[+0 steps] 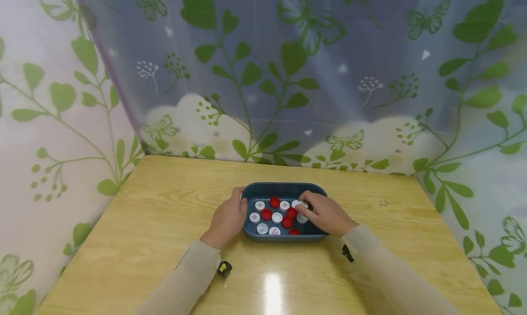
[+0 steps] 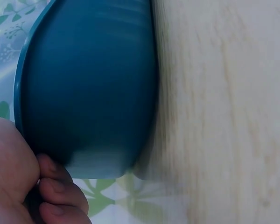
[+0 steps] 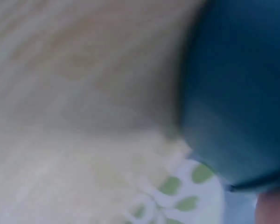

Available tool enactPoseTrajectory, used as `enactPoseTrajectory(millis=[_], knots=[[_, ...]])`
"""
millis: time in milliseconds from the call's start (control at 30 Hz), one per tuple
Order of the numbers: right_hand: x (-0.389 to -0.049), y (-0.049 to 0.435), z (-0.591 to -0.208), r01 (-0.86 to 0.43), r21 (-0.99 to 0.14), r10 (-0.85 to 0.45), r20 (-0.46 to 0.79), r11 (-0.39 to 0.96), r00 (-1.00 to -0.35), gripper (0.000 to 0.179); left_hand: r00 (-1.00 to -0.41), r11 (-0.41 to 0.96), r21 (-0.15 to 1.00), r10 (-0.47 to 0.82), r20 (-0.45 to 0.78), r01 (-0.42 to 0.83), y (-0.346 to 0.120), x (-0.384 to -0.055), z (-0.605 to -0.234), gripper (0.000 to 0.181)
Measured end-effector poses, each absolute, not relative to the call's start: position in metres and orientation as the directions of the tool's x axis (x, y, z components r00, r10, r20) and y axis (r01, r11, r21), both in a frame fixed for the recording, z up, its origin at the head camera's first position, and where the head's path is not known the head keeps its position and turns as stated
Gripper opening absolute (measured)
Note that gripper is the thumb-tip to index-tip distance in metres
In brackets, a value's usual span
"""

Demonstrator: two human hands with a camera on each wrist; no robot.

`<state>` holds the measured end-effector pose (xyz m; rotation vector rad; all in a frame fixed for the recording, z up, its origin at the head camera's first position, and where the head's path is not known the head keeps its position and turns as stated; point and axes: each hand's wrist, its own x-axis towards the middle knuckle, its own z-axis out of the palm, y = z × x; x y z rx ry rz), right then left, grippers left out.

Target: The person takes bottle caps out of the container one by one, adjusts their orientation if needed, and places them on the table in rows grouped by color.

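Note:
A dark blue oblong tub (image 1: 284, 238) sits on the table with several red and white bottle caps on its floor. My left hand (image 1: 228, 219) grips the tub's left end by the rim; the left wrist view shows the thumb and curled fingers (image 2: 60, 196) at that rim. Over the right end, my right hand (image 1: 329, 214) reaches in. Its thumb and forefinger pinch a white bottle cap (image 1: 303, 205), partly covered by the fingers. Red caps (image 1: 287, 222) and a white cap (image 1: 277, 217) lie just left of that hand. The right wrist view is blurred.
The tub stands on a wooden table (image 1: 173, 191). Behind and on both sides hang curtains (image 1: 263, 77) printed with green leaves and butterflies. A black strap buckle (image 1: 224, 269) shows at the left wrist, another (image 1: 347, 253) at the right.

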<state>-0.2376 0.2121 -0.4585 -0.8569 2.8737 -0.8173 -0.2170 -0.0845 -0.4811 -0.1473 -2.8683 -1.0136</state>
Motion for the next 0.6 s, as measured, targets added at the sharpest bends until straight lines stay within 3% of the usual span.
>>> enactPoseTrajectory(millis=[167, 233, 333, 433, 600], knots=[[-0.215, 0.194, -0.428, -0.609, -0.47, -0.527, 0.31, 0.639, -0.791, 0.018, -0.989, 0.787, 0.603, 0.059, 0.133, 0.129, -0.083, -0.221, -0.479, 0.04], [-0.199, 0.176, -0.419, -0.703, -0.407, -0.589, 0.384, 0.583, -0.711, 0.018, -0.988, 0.796, 0.59, 0.058, 0.146, 0.134, -0.083, -0.223, -0.478, 0.04], [-0.175, 0.148, -0.415, -0.845, -0.246, -0.714, 0.454, 0.475, -0.533, 0.021, -0.986, 0.799, 0.585, 0.062, 0.155, 0.142, -0.083, -0.227, -0.479, 0.04], [-0.157, 0.127, -0.422, -0.899, -0.125, -0.801, 0.414, 0.419, -0.431, 0.022, -0.986, 0.795, 0.59, 0.063, 0.151, 0.142, -0.081, -0.23, -0.481, 0.039], [-0.149, 0.105, -0.437, -0.856, -0.078, -0.84, 0.168, 0.51, -0.516, 0.022, -0.988, 0.79, 0.598, 0.057, 0.146, 0.134, -0.077, -0.231, -0.479, 0.038]])
